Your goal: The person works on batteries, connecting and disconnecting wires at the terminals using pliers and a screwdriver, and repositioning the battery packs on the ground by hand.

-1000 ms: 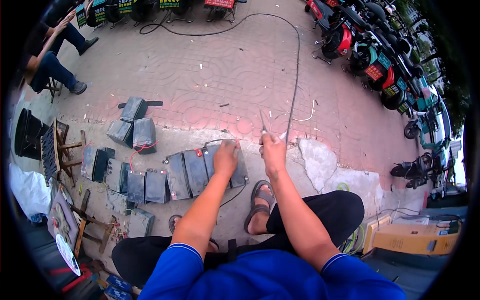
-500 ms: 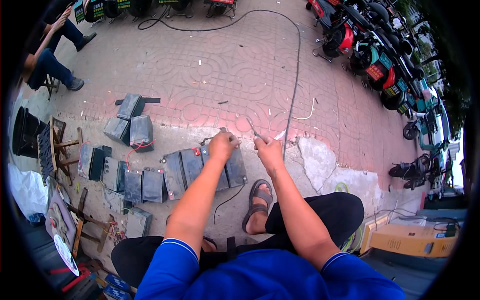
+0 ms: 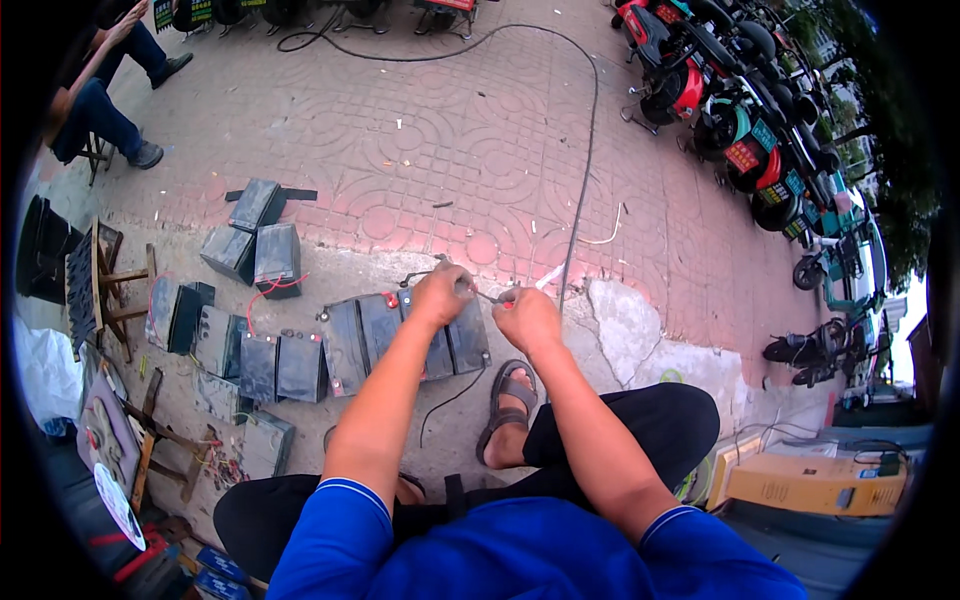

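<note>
Both my hands are raised over the far edge of a row of large dark grey batteries point(image 3: 345, 340). My right hand point(image 3: 530, 318) is closed round a thin tool point(image 3: 486, 297) with a metal shaft and a bit of red at the grip; its exact kind is too small to tell. The shaft points left, its tip close to my left hand point(image 3: 441, 295). My left hand's fingers are pinched together, but what they hold is hidden. A short dark cable point(image 3: 415, 274) shows beside them at the batteries' far edge. Another black lead point(image 3: 440, 402) trails from the near right corner.
Smaller batteries point(image 3: 299, 366) stand to the left, some with red wires. Wooden stools point(image 3: 120, 285) and a black bucket point(image 3: 42, 245) are farther left. A long black cable point(image 3: 590, 130) crosses the paving. Parked scooters point(image 3: 740, 130) line the right; a yellow box point(image 3: 815, 478) sits near right. Someone sits far left.
My right hand has moved slightly left and turned, so the tool now points at my left hand instead of away from me. The left hand stays pinched near the batteries' far edge.
</note>
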`<move>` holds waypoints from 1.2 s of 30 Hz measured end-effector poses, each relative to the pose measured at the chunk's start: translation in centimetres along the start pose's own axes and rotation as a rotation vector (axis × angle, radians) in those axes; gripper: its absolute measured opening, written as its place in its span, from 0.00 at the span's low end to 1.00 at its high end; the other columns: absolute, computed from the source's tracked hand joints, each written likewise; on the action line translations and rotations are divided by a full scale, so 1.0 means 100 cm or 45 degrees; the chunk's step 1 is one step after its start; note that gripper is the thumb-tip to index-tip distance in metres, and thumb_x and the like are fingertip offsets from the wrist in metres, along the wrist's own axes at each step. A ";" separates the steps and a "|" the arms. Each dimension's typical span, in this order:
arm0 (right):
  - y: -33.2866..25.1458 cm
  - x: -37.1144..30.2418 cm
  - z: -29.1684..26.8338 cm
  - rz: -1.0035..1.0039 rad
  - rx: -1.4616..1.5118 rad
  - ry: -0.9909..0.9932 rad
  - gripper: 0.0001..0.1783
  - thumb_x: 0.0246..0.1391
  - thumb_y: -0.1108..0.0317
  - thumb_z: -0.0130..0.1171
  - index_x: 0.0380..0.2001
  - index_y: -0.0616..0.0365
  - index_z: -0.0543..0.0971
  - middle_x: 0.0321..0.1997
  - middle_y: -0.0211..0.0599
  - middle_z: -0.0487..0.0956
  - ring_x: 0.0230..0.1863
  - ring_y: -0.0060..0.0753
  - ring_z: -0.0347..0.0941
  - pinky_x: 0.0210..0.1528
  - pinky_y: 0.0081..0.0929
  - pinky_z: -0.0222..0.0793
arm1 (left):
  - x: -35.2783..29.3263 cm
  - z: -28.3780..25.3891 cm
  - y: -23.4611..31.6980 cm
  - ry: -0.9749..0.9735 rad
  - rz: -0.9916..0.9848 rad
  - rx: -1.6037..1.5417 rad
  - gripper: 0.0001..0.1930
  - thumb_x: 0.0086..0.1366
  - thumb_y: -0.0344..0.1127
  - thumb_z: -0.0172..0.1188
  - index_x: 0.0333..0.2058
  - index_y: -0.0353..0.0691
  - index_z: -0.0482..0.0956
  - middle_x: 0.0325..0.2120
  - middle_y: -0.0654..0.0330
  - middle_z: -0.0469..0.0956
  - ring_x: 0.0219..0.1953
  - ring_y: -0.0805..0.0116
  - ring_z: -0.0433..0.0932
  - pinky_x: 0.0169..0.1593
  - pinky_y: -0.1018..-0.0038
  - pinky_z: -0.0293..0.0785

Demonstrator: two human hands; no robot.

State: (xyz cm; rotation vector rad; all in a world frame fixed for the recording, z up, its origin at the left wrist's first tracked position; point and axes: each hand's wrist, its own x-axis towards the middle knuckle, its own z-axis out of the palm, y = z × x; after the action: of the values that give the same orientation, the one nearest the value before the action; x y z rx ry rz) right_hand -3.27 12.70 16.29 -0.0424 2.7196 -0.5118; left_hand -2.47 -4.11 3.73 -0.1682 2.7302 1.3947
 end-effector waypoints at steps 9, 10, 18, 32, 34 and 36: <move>0.003 0.001 0.014 0.008 -0.030 -0.003 0.21 0.48 0.57 0.63 0.41 0.58 0.89 0.40 0.62 0.85 0.46 0.61 0.83 0.54 0.45 0.78 | -0.009 0.002 -0.003 0.077 0.047 0.058 0.08 0.54 0.38 0.72 0.34 0.53 0.87 0.42 0.59 0.80 0.46 0.52 0.82 0.48 0.58 0.79; 0.004 0.001 0.013 0.011 -0.029 -0.006 0.21 0.48 0.57 0.63 0.41 0.58 0.89 0.40 0.62 0.84 0.46 0.61 0.83 0.54 0.46 0.78 | -0.008 0.002 -0.001 0.083 0.038 0.054 0.08 0.54 0.39 0.72 0.34 0.54 0.88 0.42 0.59 0.80 0.45 0.52 0.82 0.48 0.58 0.79; 0.005 0.008 0.009 -0.110 -0.105 -0.026 0.19 0.49 0.59 0.62 0.39 0.60 0.89 0.37 0.63 0.84 0.44 0.61 0.83 0.52 0.46 0.78 | -0.007 0.001 -0.001 0.034 -0.005 0.061 0.10 0.54 0.42 0.73 0.36 0.55 0.89 0.42 0.59 0.80 0.47 0.53 0.82 0.50 0.58 0.78; -0.066 0.074 -0.020 -1.270 -1.098 -0.362 0.08 0.49 0.65 0.65 0.31 0.55 0.89 0.36 0.46 0.88 0.41 0.46 0.86 0.41 0.42 0.81 | -0.010 0.000 -0.005 0.052 0.011 0.085 0.10 0.56 0.39 0.71 0.39 0.53 0.89 0.44 0.57 0.80 0.49 0.51 0.81 0.52 0.57 0.78; -0.064 0.078 -0.018 -1.241 -1.155 -0.452 0.08 0.49 0.66 0.64 0.29 0.53 0.89 0.35 0.45 0.88 0.40 0.47 0.86 0.40 0.44 0.80 | -0.008 0.001 -0.006 0.019 0.001 0.027 0.10 0.57 0.38 0.70 0.39 0.53 0.88 0.44 0.57 0.80 0.49 0.51 0.81 0.52 0.57 0.78; -0.050 0.073 -0.009 -1.262 -1.136 -0.329 0.07 0.49 0.66 0.63 0.30 0.52 0.89 0.34 0.44 0.87 0.39 0.48 0.85 0.39 0.44 0.80 | -0.004 0.004 -0.011 0.041 0.024 0.020 0.10 0.57 0.38 0.70 0.39 0.52 0.88 0.44 0.56 0.80 0.49 0.50 0.81 0.52 0.56 0.78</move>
State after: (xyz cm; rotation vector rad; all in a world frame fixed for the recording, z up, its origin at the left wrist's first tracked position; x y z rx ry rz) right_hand -10.54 7.67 16.25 -1.5697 2.2645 0.4926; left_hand -1.92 -4.39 2.67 -0.1661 2.7746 1.3867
